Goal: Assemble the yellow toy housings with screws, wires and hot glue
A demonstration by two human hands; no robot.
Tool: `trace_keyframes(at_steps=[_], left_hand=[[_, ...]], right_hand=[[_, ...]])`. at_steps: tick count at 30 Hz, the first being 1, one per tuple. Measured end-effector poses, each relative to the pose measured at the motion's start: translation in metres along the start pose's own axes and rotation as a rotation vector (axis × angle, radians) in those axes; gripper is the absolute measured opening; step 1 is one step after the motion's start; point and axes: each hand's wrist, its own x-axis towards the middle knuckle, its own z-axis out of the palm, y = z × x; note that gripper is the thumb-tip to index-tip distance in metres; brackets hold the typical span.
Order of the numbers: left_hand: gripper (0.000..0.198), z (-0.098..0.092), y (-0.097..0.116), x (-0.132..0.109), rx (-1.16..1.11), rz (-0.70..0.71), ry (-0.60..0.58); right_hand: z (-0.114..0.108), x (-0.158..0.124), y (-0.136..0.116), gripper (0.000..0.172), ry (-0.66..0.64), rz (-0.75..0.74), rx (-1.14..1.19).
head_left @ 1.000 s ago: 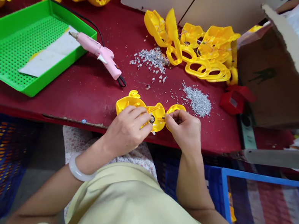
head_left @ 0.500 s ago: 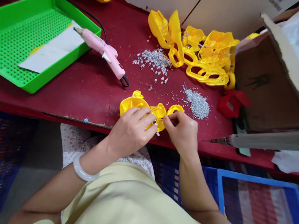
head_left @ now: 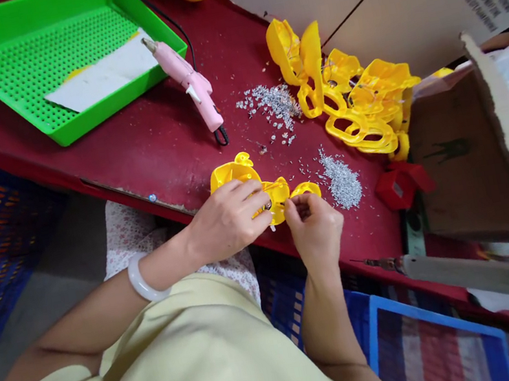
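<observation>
A yellow plastic toy shell (head_left: 236, 174) lies at the front edge of the dark red table (head_left: 138, 145). My left hand (head_left: 227, 218) is closed over the shell and holds it down. My right hand (head_left: 314, 226) is pinched just to its right, at the shell's ring-shaped end (head_left: 306, 189). What the fingertips pinch is too small to make out. A white bangle (head_left: 140, 283) sits on my left wrist.
Two heaps of small silvery screws (head_left: 340, 175) lie right of the shell. A pink glue gun (head_left: 189, 84) rests against a green perforated tray (head_left: 40, 64). More yellow shells (head_left: 357, 100) are piled by a cardboard box (head_left: 470, 159). A red holder (head_left: 399, 185) and a powered screwdriver (head_left: 471, 277) are at the right. Blue crates stand below.
The view has shifted a little, so everything sits slightly further right and lower in the picture. Both hands stay on the yellow shell; the right fingers work at the same spot.
</observation>
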Motion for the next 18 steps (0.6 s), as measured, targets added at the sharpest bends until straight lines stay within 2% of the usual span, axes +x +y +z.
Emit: trace_keyframes(at_steps=[5,8,11,14,18], left_hand=[[0.02,0.0,0.001,0.002,0.011,-0.007,0.05],[0.017,-0.001,0.002,0.003,-0.009,-0.04,0.098],[0.018,-0.003,0.003,0.004,-0.01,-0.07,0.083],[0.018,-0.004,0.005,0.004,0.004,-0.077,0.044],[0.017,-0.003,0.005,0.004,-0.021,-0.044,0.025]], right_hand=[[0.001,0.001,0.005,0.016,-0.006,-0.095,-0.039],[-0.003,0.004,0.005,0.019,-0.068,-0.04,0.101],[-0.007,0.007,0.003,0.027,-0.157,-0.005,0.248],[-0.012,0.008,0.003,0.021,-0.188,-0.115,0.267],[-0.02,0.002,0.011,0.013,-0.163,-0.295,0.171]])
